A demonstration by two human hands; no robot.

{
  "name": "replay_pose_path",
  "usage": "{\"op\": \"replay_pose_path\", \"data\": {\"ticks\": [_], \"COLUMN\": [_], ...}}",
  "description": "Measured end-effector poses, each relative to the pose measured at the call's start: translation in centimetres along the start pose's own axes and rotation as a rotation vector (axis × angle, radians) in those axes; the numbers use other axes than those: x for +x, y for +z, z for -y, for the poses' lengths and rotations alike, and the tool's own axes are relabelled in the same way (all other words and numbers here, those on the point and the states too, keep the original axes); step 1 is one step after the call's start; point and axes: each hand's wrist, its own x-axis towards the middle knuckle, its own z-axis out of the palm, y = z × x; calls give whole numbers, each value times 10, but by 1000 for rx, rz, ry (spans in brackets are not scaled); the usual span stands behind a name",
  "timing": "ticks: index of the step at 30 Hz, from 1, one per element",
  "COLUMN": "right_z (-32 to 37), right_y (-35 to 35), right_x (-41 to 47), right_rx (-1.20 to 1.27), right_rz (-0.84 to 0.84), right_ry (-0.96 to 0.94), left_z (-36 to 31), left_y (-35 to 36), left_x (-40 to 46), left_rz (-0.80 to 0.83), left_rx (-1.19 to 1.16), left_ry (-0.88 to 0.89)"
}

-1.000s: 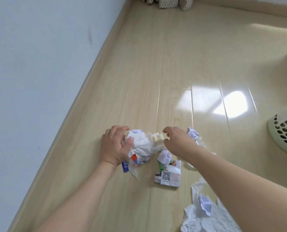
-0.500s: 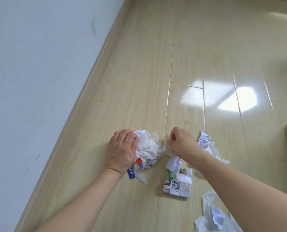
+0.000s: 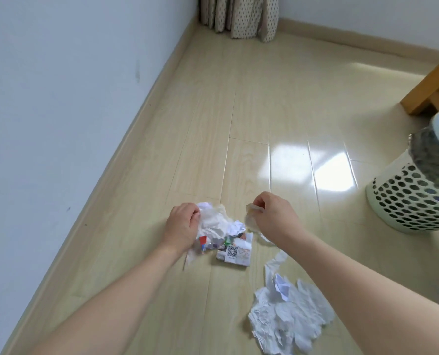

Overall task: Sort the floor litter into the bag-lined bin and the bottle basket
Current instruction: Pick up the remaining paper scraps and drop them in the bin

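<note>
two hands are down at the floor litter on my feed. my left hand has its fingers curled over the left side of a wad of crumpled white tissue and plastic, gripping it against the planks. my right hand is a little to the right of the wad, apart from it, with thumb and fingertips pressed together on a small pale scrap; a thin white strip trails from under that hand toward me, though i cannot tell whether it joins the scrap.

just below the wad lie bits of coloured wrapper, red and blue, touching it. beside them, nearer me, sits a flattened carton with a qr code on its face, its top edge tucked against the wad. nearer still, to the right, a spread of crumpled white paper lies flat with a small folded ball on top.

a pale perforated bin with a dark bag over its rim stands at the right edge, well apart from the litter. i cannot see inside it. behind it is a wooden leg, and patterned curtains hang in the far corner.
</note>
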Motion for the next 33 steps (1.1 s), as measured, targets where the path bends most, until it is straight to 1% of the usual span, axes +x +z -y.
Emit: {"op": "replay_pose_path", "data": {"ticks": [1, 2, 4, 6, 8, 12, 14, 17, 20, 24, 26, 28, 30, 31, 33], "right_z": [-1, -4, -12, -24, -37, -67, -94, -138, -198, -277, -321, -359, -393, -405, -421], "right_y": [-2, -7, -25, -48, -75, -138, -178, -229, -281, -331, -349, -356, -354, -350, -343], "right_x": [-10, -19, -36, -50, -64, -93, -111, -127, -151, -174, -192, -207, -223, -226, -230], "right_rx": [0, -7, -33, 3, 38, 80, 144, 266, 410, 500, 529, 471, 400, 425, 555], "right_rz": [14, 15, -10, -44, -70, -139, -177, -157, -142, -274, -345, -337, -287, -263, -262], "right_ry": [-2, -7, -2, 13, 4, -17, -11, 17, 134, 276, 378, 492, 590, 616, 621], "left_z": [-12, -24, -51, -85, -126, -222, -279, -356, -439, -518, -556, -583, -603, -607, -609], "left_y": [1, -1, -9, -23, -40, -66, -65, -51, -13, 50, 95, 141, 190, 208, 237], "left_x": [-9, -14, -17, -15, -15, -27, -39, -53, -70, -85, -99, -116, -138, -147, -162], "left_rz": [108, 158, 114, 85, 151, 316, 346, 364, 431, 541, 584, 614, 642, 648, 678], "left_rx": [0, 12, 57, 106, 144, 29, -49, -198, -309, -357, -323, -251, -110, -12, 226], "left_ry": [16, 33, 17, -14, -9, -45, -38, -15, 26, 106, 168, 233, 343, 415, 564]}}
